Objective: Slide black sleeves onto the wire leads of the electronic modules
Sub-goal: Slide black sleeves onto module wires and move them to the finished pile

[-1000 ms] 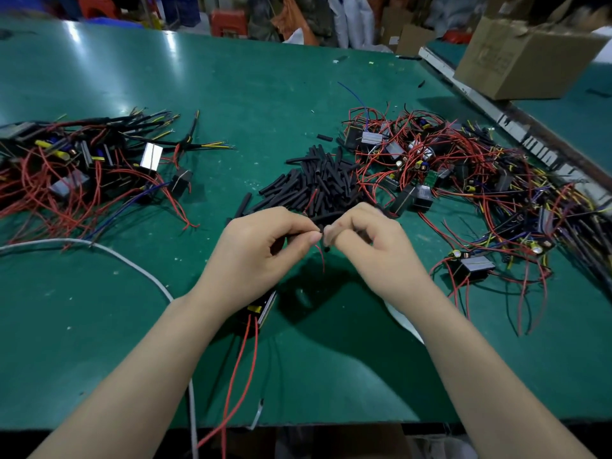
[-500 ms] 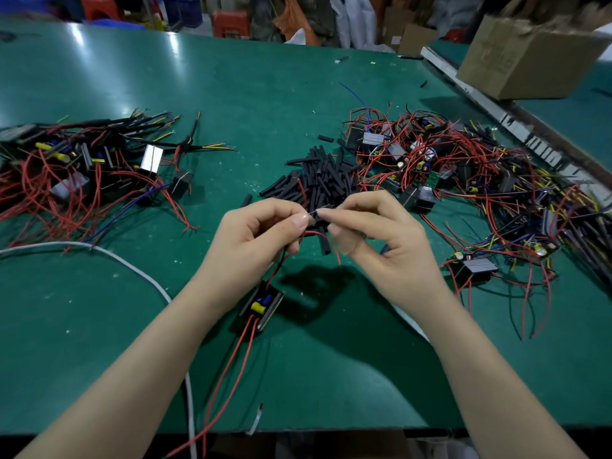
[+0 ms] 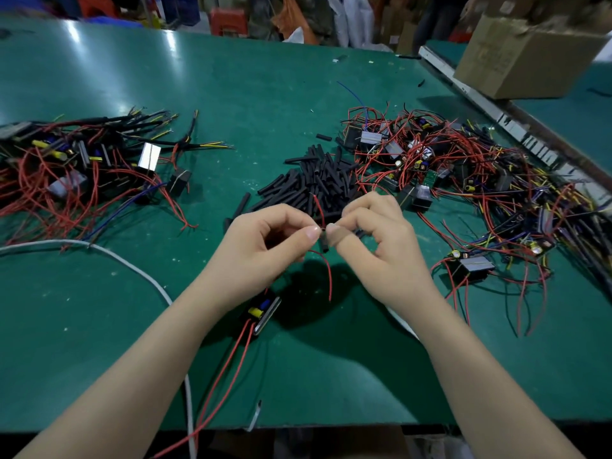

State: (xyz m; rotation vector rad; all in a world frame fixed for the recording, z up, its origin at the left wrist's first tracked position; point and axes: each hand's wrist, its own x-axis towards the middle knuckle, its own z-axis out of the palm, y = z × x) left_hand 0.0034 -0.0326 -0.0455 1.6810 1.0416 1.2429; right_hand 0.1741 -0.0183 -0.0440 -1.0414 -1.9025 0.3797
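Above the worktop (image 3: 331,376), left hand (image 3: 265,246) pinches a red lead (image 3: 328,276); right hand (image 3: 374,240) pinches a black sleeve (image 3: 324,243). Both look light; lead floppy, best gripped near its tip. Module (image 3: 263,311) dangles below.

the table (image 3: 298,104) was deep green with pale scuffs and white glare at eleven o'clock; the sleeves (image 3: 314,183) piled at twelve o'clock were matt black; the wire lead (image 3: 328,276) between the hands was red; the module (image 3: 263,311) at six o'clock was black with yellow and blue parts; the tangles at nine o'clock (image 3: 66,173) and three o'clock (image 3: 463,180) were mostly red, with yellow, blue and black strands; the cable (image 3: 132,266) was white; the box (image 3: 526,51) at one o'clock was plain brown.
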